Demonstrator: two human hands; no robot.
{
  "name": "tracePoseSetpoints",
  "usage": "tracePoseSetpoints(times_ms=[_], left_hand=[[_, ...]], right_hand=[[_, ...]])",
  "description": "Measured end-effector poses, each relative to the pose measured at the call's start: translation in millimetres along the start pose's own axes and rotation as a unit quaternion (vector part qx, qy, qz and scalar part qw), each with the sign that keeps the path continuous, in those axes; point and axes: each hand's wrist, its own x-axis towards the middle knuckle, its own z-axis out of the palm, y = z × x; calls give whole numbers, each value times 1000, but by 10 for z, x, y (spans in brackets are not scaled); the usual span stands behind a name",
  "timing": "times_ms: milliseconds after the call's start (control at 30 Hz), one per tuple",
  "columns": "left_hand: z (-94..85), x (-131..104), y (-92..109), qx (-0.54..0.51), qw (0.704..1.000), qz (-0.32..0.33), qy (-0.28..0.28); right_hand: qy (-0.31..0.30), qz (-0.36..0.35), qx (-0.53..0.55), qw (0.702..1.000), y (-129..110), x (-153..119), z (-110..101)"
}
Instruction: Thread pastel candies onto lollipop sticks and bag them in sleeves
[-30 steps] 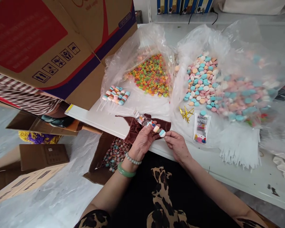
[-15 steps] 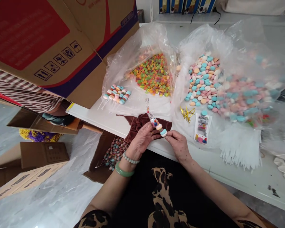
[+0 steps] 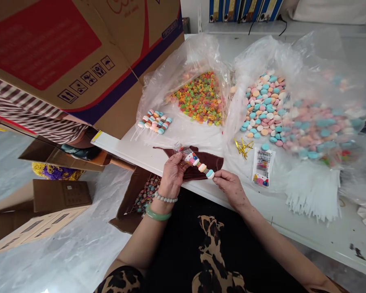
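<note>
A candy skewer with pastel and brown pieces slants across the front of the table. My left hand, with a beaded bracelet and a green bangle, is closed on a clear printed plastic sleeve around its upper end. My right hand pinches the blue and white candy at its lower end; several candies stick out of the sleeve between my hands. Beneath them lies a brown velvet cloth. To the right of my right hand is a stack of printed sleeves, a blue candy lying at its top.
Finished-looking candy skewers lie at left. Plastic bags hold ring candies and pastel candies. Gold twist ties and white sticks are at right. A large carton stands left; an open box of wrapped candies sits below.
My left hand has shifted left and down along the sleeve. More of the candy skewer shows between my hands, and the sleeve now lies flatter. My right hand keeps its pinch.
</note>
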Motion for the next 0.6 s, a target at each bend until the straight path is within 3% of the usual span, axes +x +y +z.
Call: tracePoseSetpoints(times_ms=[233,500,600], left_hand=[[13,-14,1,-16,1000,9,20],[121,-118,34,15,996,-39,-84],[119,-107,54,28,995,-55,-82]], right_hand=[[-8,-1,14,1000,6,13,-8],[-8,8,26,1000,-33,25,-49],[-7,9,22,1000,-36,31,-61]])
